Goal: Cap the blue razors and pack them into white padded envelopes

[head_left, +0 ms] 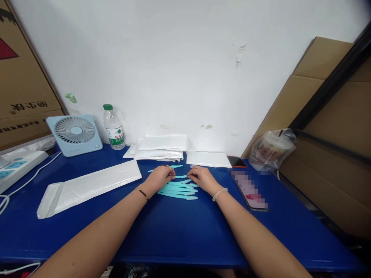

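Several thin turquoise sticks (176,190) lie side by side on the blue table, between and just below my hands. My left hand (160,178) has its fingers closed on the left end of one turquoise stick (181,177). At that stick's right end, my right hand (203,178) pinches the tip with thumb and fingers. Another turquoise stick (176,166) lies behind my left hand, partly covered by it.
White padded envelopes (164,143) are stacked by the wall, with a long one (95,189) at left. A fan (77,133), bottle (114,129) and power strip (21,168) stand left. Phones (251,191) and a bagged cup (272,150) are right.
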`<move>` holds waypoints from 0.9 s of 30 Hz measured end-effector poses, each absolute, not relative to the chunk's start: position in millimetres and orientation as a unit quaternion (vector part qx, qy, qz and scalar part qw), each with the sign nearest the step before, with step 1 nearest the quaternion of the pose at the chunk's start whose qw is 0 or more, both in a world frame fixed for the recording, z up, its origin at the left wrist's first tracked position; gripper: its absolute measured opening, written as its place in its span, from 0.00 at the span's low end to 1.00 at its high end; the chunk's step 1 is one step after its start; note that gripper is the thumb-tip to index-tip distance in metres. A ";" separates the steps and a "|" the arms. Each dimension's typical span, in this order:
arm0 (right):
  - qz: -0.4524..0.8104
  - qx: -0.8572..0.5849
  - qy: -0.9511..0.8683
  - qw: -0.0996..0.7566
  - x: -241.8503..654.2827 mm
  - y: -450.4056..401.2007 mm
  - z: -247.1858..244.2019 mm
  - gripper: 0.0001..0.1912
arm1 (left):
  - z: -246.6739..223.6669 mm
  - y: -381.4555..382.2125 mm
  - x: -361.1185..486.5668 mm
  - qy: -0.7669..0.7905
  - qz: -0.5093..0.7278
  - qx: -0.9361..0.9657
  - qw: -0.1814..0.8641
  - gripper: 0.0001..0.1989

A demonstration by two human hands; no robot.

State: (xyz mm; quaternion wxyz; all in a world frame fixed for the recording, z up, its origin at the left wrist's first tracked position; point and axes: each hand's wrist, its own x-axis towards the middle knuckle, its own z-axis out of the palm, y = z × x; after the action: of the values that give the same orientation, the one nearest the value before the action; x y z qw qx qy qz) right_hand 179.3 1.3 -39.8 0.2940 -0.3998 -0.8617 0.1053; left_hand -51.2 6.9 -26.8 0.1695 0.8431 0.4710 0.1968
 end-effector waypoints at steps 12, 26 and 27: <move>0.033 -0.483 -0.798 0.359 201.9 10.5 -36.1 0.09 | -24.1 16.3 -70.7 0.547 0.255 0.793 0.081 0.13; -0.016 -0.541 -0.818 0.195 192.3 4.4 -34.2 0.14 | -17.8 16.8 -78.1 0.601 0.195 0.765 0.124 0.07; 0.000 -0.533 -0.818 0.214 192.2 4.0 -34.1 0.15 | -17.8 16.7 -77.9 0.595 0.205 0.766 0.133 0.08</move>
State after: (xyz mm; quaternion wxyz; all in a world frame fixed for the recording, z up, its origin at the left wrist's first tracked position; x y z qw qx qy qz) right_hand 192.2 4.0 -34.1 0.2144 -0.5330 -0.8185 -0.0004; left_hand -77.9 16.7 -17.8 0.1328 0.7655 0.5952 0.2052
